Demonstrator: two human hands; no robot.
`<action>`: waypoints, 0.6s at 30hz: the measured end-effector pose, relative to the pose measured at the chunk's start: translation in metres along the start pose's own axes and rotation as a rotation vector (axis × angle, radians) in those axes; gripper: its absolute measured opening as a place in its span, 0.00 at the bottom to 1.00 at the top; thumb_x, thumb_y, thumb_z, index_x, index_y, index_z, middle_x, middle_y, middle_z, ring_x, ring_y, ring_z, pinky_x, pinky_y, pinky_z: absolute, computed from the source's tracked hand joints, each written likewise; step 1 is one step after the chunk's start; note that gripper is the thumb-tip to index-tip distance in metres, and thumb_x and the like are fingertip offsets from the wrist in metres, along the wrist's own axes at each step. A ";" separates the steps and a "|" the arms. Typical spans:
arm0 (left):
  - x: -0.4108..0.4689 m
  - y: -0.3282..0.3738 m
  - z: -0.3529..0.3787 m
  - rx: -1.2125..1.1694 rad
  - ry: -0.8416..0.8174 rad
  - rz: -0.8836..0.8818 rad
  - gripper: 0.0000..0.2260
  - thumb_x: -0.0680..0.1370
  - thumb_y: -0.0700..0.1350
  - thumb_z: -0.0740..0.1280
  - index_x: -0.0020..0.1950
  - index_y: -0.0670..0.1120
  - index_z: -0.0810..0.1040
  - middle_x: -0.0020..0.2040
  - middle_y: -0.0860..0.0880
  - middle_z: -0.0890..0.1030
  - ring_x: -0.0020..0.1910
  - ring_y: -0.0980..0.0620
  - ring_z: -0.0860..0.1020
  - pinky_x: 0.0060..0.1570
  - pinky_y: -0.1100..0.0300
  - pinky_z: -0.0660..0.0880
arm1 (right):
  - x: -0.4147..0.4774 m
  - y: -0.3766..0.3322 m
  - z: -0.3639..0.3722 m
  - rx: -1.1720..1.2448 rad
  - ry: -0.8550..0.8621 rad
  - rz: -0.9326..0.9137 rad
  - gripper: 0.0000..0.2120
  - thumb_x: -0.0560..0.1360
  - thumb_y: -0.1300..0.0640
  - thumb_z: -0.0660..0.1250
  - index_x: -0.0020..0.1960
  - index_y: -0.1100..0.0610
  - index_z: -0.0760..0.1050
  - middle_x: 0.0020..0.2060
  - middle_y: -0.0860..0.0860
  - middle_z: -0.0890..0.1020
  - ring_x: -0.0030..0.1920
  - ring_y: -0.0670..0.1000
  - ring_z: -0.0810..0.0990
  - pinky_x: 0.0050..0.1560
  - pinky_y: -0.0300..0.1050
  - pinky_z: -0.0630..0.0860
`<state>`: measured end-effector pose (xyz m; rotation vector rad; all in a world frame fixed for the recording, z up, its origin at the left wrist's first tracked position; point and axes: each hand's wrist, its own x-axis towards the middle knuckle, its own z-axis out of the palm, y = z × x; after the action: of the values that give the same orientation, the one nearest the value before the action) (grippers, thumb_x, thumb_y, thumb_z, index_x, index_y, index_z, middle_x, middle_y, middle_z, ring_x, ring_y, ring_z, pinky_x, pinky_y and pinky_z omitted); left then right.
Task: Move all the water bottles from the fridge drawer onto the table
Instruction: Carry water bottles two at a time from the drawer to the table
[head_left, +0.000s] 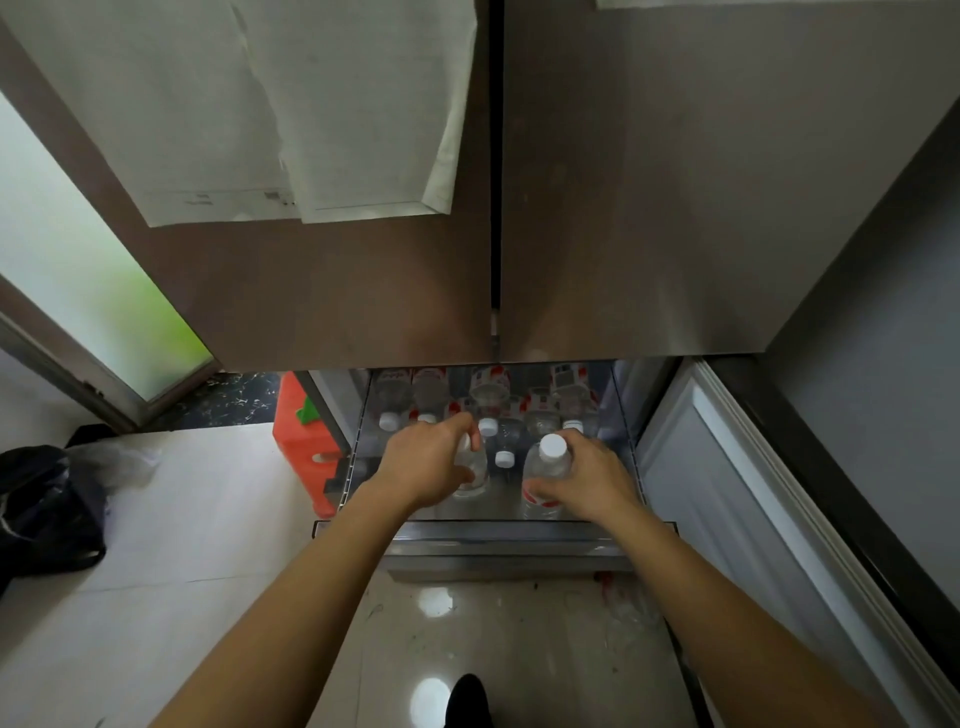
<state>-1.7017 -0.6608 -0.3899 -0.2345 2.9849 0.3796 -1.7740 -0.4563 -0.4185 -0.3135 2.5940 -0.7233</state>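
Nearest, two bare forearms reach in from 6 o'clock over the glossy floor toward the open fridge drawer (509, 538), whose steel front rail runs across just below the hands. In the drawer's front row, at about 9 o'clock from its middle, the left hand (423, 462) curls round the top of a clear water bottle (475, 473). At 3 o'clock the right hand (597, 480) wraps the body of a second bottle (543, 475), whose white cap stands clear above the fingers. A smaller cap (504, 458) shows between the two. Farther back, toward 12 o'clock, the remaining bottles (488, 392) stand packed upright with red-and-white labels, running in under the closed fridge doors (675, 208). The table is not in view. The bottles look full and thin-walled, so probably weighty, yielding under a hard squeeze, and likely cold and damp, hence slippery. A firm wrap round the body just under the shoulder should hold better than pinching the cap, and a straight lift should clear the neighbours.
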 end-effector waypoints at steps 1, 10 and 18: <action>0.001 -0.002 0.003 -0.007 -0.031 0.004 0.16 0.73 0.52 0.73 0.56 0.56 0.71 0.53 0.49 0.80 0.53 0.45 0.78 0.46 0.54 0.73 | 0.001 0.001 0.002 -0.015 -0.011 0.007 0.34 0.62 0.38 0.77 0.65 0.43 0.71 0.62 0.50 0.74 0.59 0.56 0.77 0.56 0.50 0.77; 0.028 -0.013 0.022 -0.077 -0.081 0.049 0.27 0.72 0.52 0.74 0.66 0.52 0.67 0.59 0.46 0.79 0.56 0.43 0.78 0.50 0.50 0.77 | 0.017 0.012 0.018 0.038 -0.093 0.080 0.38 0.66 0.48 0.79 0.71 0.45 0.65 0.63 0.52 0.79 0.62 0.58 0.78 0.58 0.51 0.76; 0.031 -0.024 0.064 -0.528 -0.168 -0.068 0.43 0.63 0.50 0.81 0.72 0.55 0.61 0.66 0.51 0.68 0.69 0.47 0.66 0.66 0.50 0.69 | 0.023 0.019 0.017 0.118 -0.119 0.089 0.42 0.65 0.51 0.81 0.71 0.47 0.60 0.63 0.53 0.77 0.62 0.56 0.77 0.61 0.53 0.76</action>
<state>-1.7218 -0.6711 -0.4619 -0.3296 2.6464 1.1142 -1.7888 -0.4551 -0.4495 -0.1975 2.4258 -0.7970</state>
